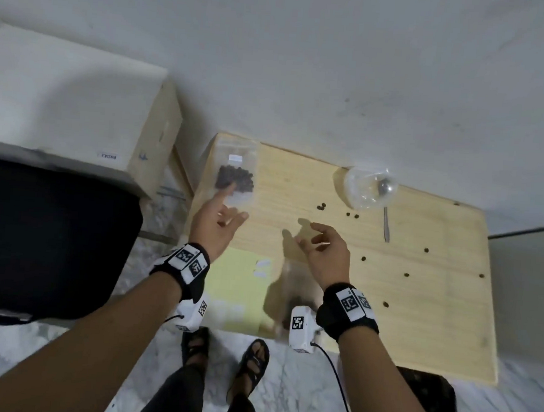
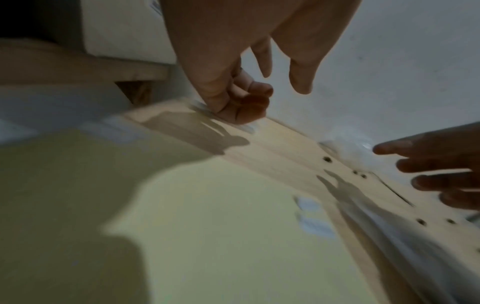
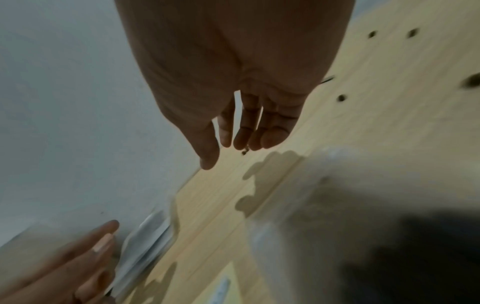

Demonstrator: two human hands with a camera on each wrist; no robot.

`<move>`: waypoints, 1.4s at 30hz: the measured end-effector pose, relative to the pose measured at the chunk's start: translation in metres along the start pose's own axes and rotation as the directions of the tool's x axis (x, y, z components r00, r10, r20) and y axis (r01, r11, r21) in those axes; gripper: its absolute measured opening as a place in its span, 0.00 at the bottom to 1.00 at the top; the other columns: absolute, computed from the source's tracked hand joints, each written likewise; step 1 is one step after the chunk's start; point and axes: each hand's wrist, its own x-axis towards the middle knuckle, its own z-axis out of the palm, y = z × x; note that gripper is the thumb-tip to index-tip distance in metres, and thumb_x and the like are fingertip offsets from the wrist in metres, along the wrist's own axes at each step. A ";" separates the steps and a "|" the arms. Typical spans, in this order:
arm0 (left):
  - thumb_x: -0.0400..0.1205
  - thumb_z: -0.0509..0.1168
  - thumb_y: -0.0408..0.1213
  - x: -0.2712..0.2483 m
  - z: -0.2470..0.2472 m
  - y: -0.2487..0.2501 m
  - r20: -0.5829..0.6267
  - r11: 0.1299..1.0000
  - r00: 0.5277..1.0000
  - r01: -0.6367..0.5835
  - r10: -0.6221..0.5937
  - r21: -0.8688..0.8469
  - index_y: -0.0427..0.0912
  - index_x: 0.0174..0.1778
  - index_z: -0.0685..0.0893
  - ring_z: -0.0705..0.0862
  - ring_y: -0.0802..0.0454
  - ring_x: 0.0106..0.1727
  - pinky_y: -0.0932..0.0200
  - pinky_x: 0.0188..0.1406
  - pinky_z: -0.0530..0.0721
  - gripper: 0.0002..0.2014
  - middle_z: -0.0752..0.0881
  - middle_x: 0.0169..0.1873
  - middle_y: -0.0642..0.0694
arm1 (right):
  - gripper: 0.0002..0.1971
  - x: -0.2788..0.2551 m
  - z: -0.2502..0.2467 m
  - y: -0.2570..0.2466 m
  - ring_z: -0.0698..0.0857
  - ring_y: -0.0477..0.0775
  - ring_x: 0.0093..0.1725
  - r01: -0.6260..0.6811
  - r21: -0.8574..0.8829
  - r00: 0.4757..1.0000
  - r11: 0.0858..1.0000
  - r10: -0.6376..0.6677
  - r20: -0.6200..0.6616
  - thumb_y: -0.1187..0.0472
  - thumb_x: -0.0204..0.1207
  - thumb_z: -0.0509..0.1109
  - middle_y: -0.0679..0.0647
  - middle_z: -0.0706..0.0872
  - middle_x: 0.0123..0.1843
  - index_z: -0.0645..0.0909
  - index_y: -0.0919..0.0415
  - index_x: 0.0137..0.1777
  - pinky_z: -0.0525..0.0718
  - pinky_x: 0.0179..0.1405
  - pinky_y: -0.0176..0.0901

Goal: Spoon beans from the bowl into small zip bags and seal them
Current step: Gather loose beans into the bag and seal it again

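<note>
A clear zip bag (image 1: 235, 177) with dark beans in it lies flat at the wooden table's far left corner. My left hand (image 1: 221, 215) reaches to it, the index fingertip touching the bag's near part while the other fingers curl loosely around nothing. My right hand (image 1: 318, 241) hovers over the table's middle with relaxed, empty fingers, as the right wrist view (image 3: 233, 133) also shows. At the far right stands a clear bowl (image 1: 370, 188). A metal spoon (image 1: 384, 210) rests in it, handle pointing toward me.
Loose beans (image 1: 321, 206) are scattered over the table's (image 1: 417, 312) middle and right. A pale yellow sheet (image 1: 239, 287) with white-labelled empty bags lies at the near left. A blurred translucent item (image 1: 294, 284) lies under my right wrist. A white-topped cabinet (image 1: 72, 95) stands left.
</note>
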 end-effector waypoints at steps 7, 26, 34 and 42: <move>0.82 0.78 0.44 -0.097 0.072 -0.016 0.298 0.997 0.952 0.056 -0.072 0.061 0.55 0.75 0.82 0.88 0.51 0.51 0.55 0.53 0.88 0.25 0.86 0.55 0.49 | 0.10 -0.051 -0.045 0.076 0.86 0.52 0.44 -0.095 -0.018 0.995 0.995 0.094 -0.027 0.56 0.76 0.82 0.50 0.88 0.47 0.87 0.53 0.54 0.80 0.44 0.41; 0.76 0.82 0.31 -0.166 0.105 -0.008 0.242 0.983 0.965 0.131 -0.097 -0.130 0.61 0.84 0.73 0.81 0.51 0.45 0.70 0.47 0.85 0.43 0.80 0.48 0.46 | 0.15 -0.089 -0.055 0.103 0.84 0.45 0.38 0.029 -0.019 1.000 0.999 -0.029 -0.001 0.59 0.84 0.74 0.50 0.85 0.42 0.80 0.49 0.68 0.74 0.31 0.29; 0.79 0.78 0.27 -0.160 0.052 0.012 0.215 0.951 0.974 0.134 -0.074 -0.277 0.70 0.87 0.62 0.73 0.51 0.77 0.37 0.54 0.93 0.49 0.65 0.75 0.73 | 0.17 -0.084 -0.030 0.041 0.82 0.38 0.30 0.172 0.111 0.976 0.979 -0.184 0.119 0.68 0.86 0.67 0.50 0.83 0.42 0.79 0.46 0.68 0.77 0.29 0.26; 0.80 0.75 0.20 -0.131 -0.035 -0.015 0.047 0.896 0.976 0.216 -0.214 -0.388 0.71 0.86 0.63 0.92 0.57 0.50 0.38 0.41 0.95 0.50 0.83 0.57 0.49 | 0.09 -0.071 0.029 0.025 0.89 0.48 0.52 0.192 -0.022 0.967 0.981 -0.186 0.174 0.63 0.83 0.72 0.47 0.91 0.55 0.91 0.47 0.52 0.87 0.59 0.40</move>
